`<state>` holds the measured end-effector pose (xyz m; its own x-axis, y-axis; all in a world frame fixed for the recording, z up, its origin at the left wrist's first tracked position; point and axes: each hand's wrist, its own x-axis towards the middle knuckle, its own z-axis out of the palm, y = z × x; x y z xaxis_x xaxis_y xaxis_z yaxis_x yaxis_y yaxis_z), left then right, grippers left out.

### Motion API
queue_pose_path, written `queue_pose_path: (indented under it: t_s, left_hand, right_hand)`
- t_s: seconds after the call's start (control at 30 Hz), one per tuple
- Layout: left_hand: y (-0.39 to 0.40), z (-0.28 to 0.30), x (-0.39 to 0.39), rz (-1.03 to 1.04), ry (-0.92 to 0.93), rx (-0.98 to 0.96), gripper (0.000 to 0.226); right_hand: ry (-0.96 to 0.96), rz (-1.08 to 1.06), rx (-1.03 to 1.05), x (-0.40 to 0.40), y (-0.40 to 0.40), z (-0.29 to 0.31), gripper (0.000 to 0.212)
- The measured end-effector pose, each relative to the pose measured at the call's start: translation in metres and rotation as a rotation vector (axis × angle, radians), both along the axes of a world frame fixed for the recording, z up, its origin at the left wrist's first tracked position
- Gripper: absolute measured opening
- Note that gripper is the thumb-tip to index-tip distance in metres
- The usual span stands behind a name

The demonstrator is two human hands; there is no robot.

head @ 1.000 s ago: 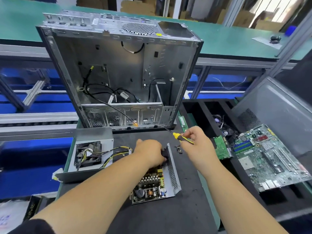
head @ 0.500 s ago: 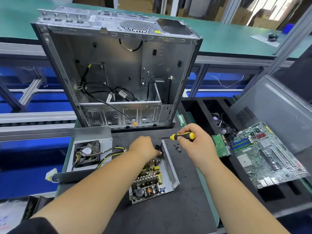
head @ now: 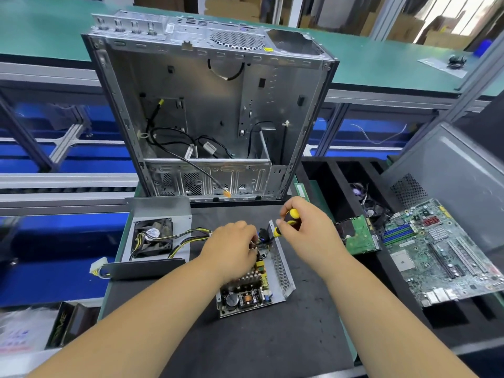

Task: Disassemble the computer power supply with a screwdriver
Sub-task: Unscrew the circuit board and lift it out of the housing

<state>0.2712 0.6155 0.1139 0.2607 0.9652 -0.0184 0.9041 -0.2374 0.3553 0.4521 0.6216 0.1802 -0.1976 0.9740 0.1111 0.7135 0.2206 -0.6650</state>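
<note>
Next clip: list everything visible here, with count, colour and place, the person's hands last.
computer case: one, silver, upright behind the mat
power supply base: one, grey with exposed circuit board, mat centre
power supply cover: one, grey with black fan and yellow-black cables, mat left
motherboard: one, green, far right
small green board: one, between the base and the motherboard
screwdriver: one, yellow-black, tip at the base's far end
left hand: on the base's far end
right hand: grips the screwdriver

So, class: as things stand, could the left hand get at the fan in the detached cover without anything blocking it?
Probably yes. The left hand rests on the open power supply; the fan lies exposed just to its left, with only yellow cables between.
</note>
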Motion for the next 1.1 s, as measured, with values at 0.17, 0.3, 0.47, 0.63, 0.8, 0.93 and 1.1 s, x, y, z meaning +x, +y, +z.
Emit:
queue_pose_path:
  t_s: [0.17,0.3,0.47,0.63,0.8,0.93,1.1]
  left_hand:
    - [-0.003,-0.006,0.000,0.002,-0.015,0.052,0.021]
    - [-0.002,-0.009,-0.001,0.025,-0.043,0.058,0.023]
    - [-0.002,-0.011,0.000,0.054,-0.070,0.072,0.019]
    - [-0.002,-0.012,0.000,0.073,-0.102,0.084,0.017]
    - [-0.001,-0.012,0.000,0.068,-0.097,0.091,0.017]
    - [-0.001,-0.012,0.000,0.069,-0.102,0.094,0.018]
    - [-0.001,-0.014,-0.001,0.069,-0.099,0.099,0.017]
  right_hand:
    - [-0.066,0.014,-0.047,-0.004,0.004,-0.014,0.010]
    - [-0.105,0.021,-0.048,-0.008,0.007,-0.019,0.011]
    - [-0.153,0.058,-0.044,-0.012,0.007,-0.018,0.010]
    - [-0.181,0.067,-0.039,-0.013,0.006,-0.017,0.011]
    - [-0.207,0.089,-0.036,-0.014,0.007,-0.018,0.014]
    - [-0.203,0.095,-0.043,-0.015,0.008,-0.019,0.014]
    - [-0.214,0.122,-0.057,-0.016,0.010,-0.018,0.014]
